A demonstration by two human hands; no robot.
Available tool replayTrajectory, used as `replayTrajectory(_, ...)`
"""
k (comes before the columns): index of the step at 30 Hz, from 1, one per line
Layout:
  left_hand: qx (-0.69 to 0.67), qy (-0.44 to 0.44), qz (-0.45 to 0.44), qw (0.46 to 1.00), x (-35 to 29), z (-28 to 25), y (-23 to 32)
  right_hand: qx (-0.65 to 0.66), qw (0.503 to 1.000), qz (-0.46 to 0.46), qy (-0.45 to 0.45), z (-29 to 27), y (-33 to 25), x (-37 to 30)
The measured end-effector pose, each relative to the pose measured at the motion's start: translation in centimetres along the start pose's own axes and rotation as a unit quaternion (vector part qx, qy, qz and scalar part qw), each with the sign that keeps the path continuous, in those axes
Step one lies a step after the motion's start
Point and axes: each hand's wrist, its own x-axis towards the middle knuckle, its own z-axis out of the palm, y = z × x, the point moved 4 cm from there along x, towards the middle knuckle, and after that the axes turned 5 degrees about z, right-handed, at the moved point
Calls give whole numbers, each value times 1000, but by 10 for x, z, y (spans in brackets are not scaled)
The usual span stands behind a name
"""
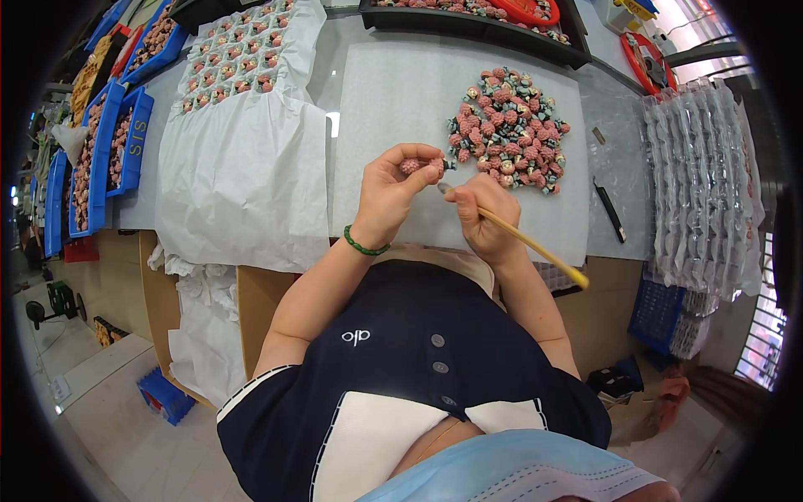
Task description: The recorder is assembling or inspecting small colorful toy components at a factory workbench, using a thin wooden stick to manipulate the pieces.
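Light blue face mask (502, 470) lies nearest the camera, with the dark shirt (393, 335) beyond it. Both hands work above the near edge of the desk (617, 155).

Right hand (489, 219): thumb and fingers pinch a wooden-handled tool, probably a brush (538, 245), close to its grey tip; this low grip presumably steadies the point. The handle slants back past the near edge.

Left hand (386, 199): thumb and forefinger pinch a small pink figure (436, 166) beside the tip, apparently to present its surface. A second pink figure (410, 166) shows within the curled fingers, which partly hide both. Contact between tip and figure cannot be confirmed.

A heap of figures (508, 130) sits on white paper (389, 92) just beyond the hands, likely for short reach; the paper probably protects finish and desk. A black knife (610, 214) lies right of the paper, toward the near right corner. Clear plastic trays (703, 188) stand stacked along the right edge.

Toward the far left corner, a filled tray (234, 54) is partly covered by white sheeting (242, 176). Blue bins (136, 155) line the left edge. A black tray (477, 30) bounds the work area at the far edge.
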Motion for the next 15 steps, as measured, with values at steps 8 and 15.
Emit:
replayTrajectory(8, -69, -3, -81, 994, 0, -2, -15, -42, 999, -23, 4, -6, 1, 0)
replayTrajectory(15, -79, -4, -79, 994, 3, -2, -9, 161, 979, 92, 82, -24, 22, -18)
